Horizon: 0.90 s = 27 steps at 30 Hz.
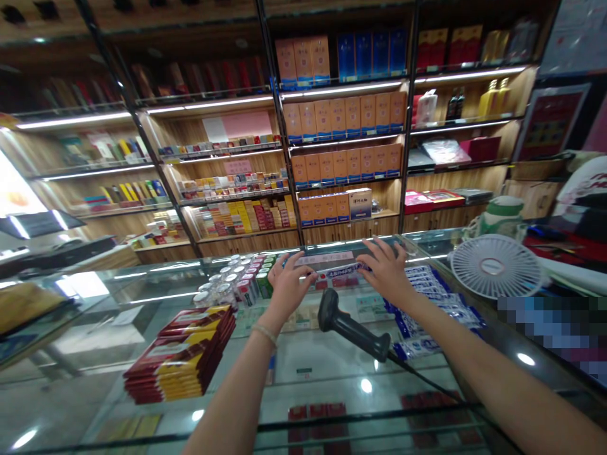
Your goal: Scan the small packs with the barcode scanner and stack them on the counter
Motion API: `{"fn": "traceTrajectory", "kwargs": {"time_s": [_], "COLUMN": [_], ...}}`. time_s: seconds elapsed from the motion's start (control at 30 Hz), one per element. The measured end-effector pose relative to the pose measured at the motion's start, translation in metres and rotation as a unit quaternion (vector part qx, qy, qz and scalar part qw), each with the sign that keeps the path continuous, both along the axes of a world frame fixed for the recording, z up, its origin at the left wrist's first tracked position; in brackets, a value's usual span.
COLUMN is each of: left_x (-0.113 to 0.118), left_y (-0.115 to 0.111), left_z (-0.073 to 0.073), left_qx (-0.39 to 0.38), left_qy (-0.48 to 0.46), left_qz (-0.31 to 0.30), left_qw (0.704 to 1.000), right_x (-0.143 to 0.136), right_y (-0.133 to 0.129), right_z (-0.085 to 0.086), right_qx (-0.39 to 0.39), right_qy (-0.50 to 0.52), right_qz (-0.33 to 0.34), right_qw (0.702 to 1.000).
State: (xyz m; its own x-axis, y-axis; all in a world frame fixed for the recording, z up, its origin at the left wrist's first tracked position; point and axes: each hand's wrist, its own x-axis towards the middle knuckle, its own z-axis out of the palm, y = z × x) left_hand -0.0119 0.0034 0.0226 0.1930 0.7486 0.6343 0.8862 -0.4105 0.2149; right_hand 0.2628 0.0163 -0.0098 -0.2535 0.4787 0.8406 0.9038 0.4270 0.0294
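My left hand (290, 281) is over the glass counter, fingers apart and slightly curled, a band on its wrist. My right hand (386, 272) is opposite it, fingers spread. Between them is a narrow blue-purple printed packet (341, 275), its ends near my thumbs; I cannot tell whether they touch it. A black barcode scanner (353, 325) lies on the glass nearer me, its cable running right. Blue-and-white packets (427, 309) lie in an overlapping row beside my right forearm. Stacked red-and-yellow packets (183, 354) stand left of my left forearm.
Several round-lidded containers (227, 278) and small boxes (264, 275) are grouped left of my left hand. A white fan (496, 266) and a green-and-white jug (502, 215) stand at right. Behind the counter, lit shelves hold orange boxes (344, 117). A person's white sleeve (585, 183) shows at far right.
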Motion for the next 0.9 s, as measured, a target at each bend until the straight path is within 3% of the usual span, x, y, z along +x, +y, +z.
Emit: {"fn": "traceTrajectory", "kwargs": {"time_s": [0.23,0.47,0.67,0.9], "left_x": [0.002,0.006,0.015,0.020], "left_y": [0.000,-0.004,-0.023,-0.033], "left_z": [-0.005,-0.005,0.000,-0.002], "left_qx": [-0.017,-0.014,0.066,0.117], "left_qy": [-0.002,0.006,0.058,0.115], "left_qz": [-0.009,-0.007,0.039,0.039], "left_qw": [1.000,1.000,0.995,0.986], "right_x": [-0.001,-0.001,-0.002,-0.004], "right_y": [-0.008,-0.012,-0.018,-0.022], "right_z": [-0.004,-0.003,0.002,0.005], "right_qx": [0.037,0.044,0.046,0.046], "right_qy": [-0.064,-0.063,-0.043,-0.035], "right_qz": [0.020,0.008,-0.008,-0.006], "right_qw": [0.997,0.997,0.998,0.998]}}
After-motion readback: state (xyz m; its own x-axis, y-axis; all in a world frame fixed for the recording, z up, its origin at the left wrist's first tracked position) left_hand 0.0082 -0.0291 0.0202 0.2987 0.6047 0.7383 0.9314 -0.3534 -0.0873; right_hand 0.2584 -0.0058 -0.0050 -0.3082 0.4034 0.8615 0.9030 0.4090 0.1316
